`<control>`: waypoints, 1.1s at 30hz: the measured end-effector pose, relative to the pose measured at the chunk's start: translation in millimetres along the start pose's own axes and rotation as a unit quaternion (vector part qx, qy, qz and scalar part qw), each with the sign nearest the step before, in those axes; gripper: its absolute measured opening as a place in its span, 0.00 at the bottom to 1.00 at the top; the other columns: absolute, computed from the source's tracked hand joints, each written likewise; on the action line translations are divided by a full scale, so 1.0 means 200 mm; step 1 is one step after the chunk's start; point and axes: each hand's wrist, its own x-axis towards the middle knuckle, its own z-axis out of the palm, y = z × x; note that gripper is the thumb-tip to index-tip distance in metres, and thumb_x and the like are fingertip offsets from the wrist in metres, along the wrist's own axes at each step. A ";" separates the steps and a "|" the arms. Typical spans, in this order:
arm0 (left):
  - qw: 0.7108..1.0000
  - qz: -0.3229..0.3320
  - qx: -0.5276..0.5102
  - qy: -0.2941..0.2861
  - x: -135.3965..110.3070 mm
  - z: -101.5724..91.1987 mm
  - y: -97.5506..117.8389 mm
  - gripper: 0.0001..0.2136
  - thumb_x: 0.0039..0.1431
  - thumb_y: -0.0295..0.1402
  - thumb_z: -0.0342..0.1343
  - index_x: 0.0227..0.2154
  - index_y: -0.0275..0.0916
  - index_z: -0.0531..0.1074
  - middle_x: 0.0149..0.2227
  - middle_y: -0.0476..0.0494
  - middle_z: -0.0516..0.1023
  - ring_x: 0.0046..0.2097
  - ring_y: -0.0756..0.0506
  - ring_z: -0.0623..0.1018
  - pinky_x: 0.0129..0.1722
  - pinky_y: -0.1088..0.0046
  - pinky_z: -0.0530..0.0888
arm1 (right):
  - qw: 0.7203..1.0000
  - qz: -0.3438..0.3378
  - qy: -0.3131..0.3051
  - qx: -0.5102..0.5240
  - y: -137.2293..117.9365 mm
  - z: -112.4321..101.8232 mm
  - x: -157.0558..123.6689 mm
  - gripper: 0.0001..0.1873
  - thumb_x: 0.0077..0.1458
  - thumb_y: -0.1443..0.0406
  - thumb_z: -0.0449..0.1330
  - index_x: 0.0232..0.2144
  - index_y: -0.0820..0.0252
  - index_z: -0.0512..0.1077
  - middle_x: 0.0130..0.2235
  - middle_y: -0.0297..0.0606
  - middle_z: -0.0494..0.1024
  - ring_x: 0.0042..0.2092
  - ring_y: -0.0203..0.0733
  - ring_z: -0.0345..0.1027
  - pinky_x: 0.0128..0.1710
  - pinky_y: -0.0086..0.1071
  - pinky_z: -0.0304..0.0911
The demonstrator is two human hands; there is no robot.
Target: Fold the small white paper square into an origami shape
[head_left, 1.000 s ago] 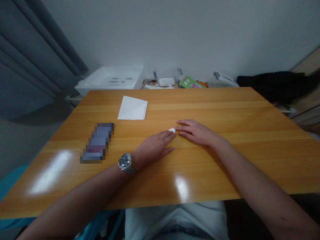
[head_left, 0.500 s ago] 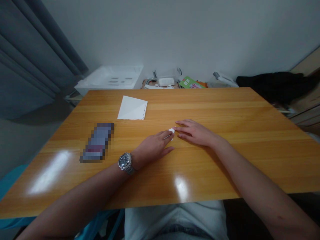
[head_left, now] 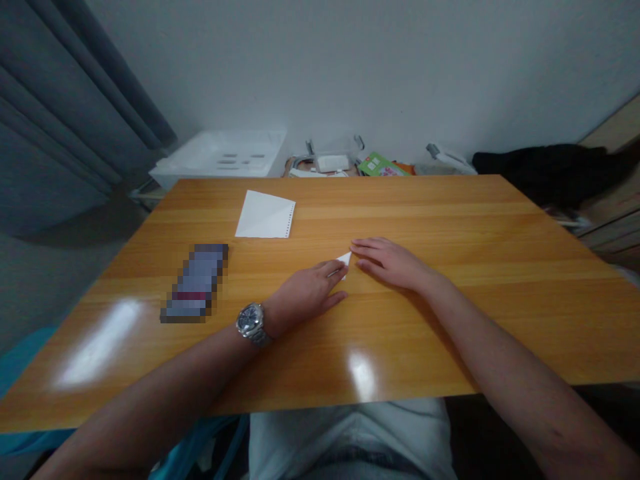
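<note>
Behind the table point(head_left: 450, 213), a pale wall point(head_left: 350, 73) is rising; mid-table, the left hand point(head_left: 309, 291) is covering part of a small white paper point(head_left: 345, 258), its fingers flat and unclosed; the right hand point(head_left: 394, 261), loosely spread and gripping nothing, is resting beside it (contact unclear); uneven pressure could be nudging it askew; a white sheet point(head_left: 265, 215) and phone point(head_left: 195, 283) are bounding the left; open wood is reaching the right edge.
</note>
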 end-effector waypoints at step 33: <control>1.000 0.012 -0.004 -0.023 -0.02 -0.03 -0.08 0.27 0.73 0.47 0.44 0.68 0.38 0.60 0.70 0.38 0.60 0.67 0.40 0.67 0.66 0.63 0.66 | 0.999 -0.030 -0.020 -0.010 -0.03 0.00 0.00 0.26 0.72 0.55 0.47 0.68 0.52 0.63 0.70 0.40 0.62 0.70 0.48 0.57 0.69 0.51 0.54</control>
